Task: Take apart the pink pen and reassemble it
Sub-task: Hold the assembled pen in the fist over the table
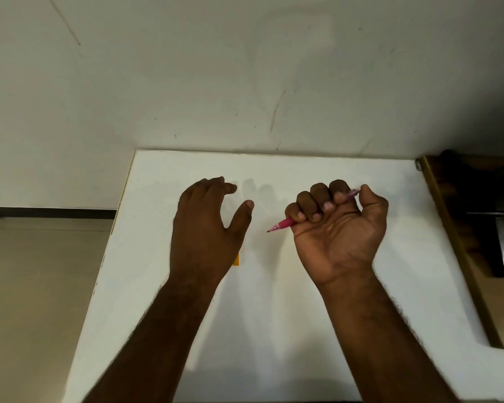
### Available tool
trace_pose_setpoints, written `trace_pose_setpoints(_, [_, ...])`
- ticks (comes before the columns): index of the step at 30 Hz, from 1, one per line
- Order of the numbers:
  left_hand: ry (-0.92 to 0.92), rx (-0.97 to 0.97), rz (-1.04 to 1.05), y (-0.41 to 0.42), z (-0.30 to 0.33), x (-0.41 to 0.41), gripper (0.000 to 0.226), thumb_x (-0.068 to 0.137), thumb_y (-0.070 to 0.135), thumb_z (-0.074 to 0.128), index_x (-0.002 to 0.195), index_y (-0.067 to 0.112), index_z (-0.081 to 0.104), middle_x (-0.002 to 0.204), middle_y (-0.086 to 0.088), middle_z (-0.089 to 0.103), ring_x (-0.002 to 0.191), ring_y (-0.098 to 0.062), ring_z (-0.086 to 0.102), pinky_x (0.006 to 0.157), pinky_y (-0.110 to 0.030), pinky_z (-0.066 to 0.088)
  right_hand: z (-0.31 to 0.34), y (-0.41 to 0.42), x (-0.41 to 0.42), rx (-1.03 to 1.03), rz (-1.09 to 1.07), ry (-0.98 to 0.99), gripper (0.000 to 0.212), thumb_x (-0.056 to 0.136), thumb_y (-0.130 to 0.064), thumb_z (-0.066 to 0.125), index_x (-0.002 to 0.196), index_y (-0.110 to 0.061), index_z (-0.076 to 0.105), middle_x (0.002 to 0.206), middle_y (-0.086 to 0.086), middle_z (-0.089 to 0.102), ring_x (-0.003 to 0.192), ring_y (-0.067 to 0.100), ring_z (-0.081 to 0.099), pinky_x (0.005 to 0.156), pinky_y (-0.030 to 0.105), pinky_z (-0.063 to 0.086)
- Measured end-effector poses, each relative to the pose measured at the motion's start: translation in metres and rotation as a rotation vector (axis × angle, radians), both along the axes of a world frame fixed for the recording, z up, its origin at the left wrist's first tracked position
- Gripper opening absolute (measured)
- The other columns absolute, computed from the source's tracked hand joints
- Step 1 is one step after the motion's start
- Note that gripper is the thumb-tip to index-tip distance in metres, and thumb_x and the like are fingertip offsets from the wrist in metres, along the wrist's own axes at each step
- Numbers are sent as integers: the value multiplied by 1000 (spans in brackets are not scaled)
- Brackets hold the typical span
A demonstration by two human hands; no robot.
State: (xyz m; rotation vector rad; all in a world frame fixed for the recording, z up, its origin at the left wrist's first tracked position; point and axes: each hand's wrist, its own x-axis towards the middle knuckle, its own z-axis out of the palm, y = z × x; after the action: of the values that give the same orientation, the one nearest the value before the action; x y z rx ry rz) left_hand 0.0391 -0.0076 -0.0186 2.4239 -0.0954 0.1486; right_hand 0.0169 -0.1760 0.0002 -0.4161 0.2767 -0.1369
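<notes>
My right hand (336, 228) is closed in a fist around the pink pen (282, 223), palm turned up. The pen's tip sticks out to the left and points toward my left hand; its translucent back end shows by my thumb at the upper right. The pen's middle is hidden inside the fist. My left hand (207, 225) hovers over the white table (274, 330), a short gap to the left of the tip. It holds nothing, with the thumb spread away from the curled fingers.
A small orange object (237, 260) peeks out from under my left wrist. The table's far edge meets a pale wall (245, 82). A brown wooden piece of furniture (454, 228) borders the table on the right; the floor lies to the left.
</notes>
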Motion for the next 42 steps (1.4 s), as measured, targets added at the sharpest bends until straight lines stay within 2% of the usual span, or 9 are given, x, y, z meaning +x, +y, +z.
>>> trace_pose_setpoints(4, [-3,37,-21,-2,0,-1,42,91,48,63,123,20,64,140,2,58,137,-20,43,108,-28,32,-3,-1,0,11,-8,6,46,97,-47,32,66,-16,46,61,-2,37,54,16,30,56,30,33])
trace_pose_setpoints(8, [2,50,-25,-3,2,-3,42,91,48,62,123,21,64,141,2,57,139,-20,41,109,-30,32,-2,-4,0,-2,-8,3,36,90,-43,39,66,-16,44,60,-2,37,53,16,30,56,29,33])
trace_pose_setpoints(12, [11,37,-20,-5,5,-5,41,91,47,63,123,21,64,141,2,57,139,-20,40,108,-31,33,-2,-4,-1,4,2,19,46,97,-47,33,67,-15,45,61,-1,37,53,16,30,56,30,33])
trace_pose_setpoints(16, [3,27,-21,-7,6,-6,39,90,45,65,121,21,65,140,2,58,139,-20,41,108,-29,32,0,-3,0,-12,8,25,43,97,-44,33,67,-16,44,60,-2,36,53,16,29,55,30,32])
trace_pose_setpoints(20, [-43,63,-55,-6,7,-6,34,92,38,66,120,18,66,137,-1,60,138,-23,44,108,-33,35,0,-2,-1,-20,6,25,47,99,-48,31,70,-15,47,60,-1,36,53,15,28,55,30,31])
trace_pose_setpoints(26, [-71,103,-83,1,2,-2,34,94,36,63,122,17,66,137,-2,60,138,-24,44,110,-28,31,-2,-3,0,-26,-11,27,46,99,-47,31,72,-14,49,59,-2,35,52,15,28,55,29,32])
trace_pose_setpoints(42, [-18,76,-112,0,0,-3,29,95,30,61,120,17,67,136,-3,61,136,-25,46,110,-39,37,-3,-2,-2,-64,39,34,44,98,-43,29,73,-14,50,59,-2,33,53,16,26,55,30,32])
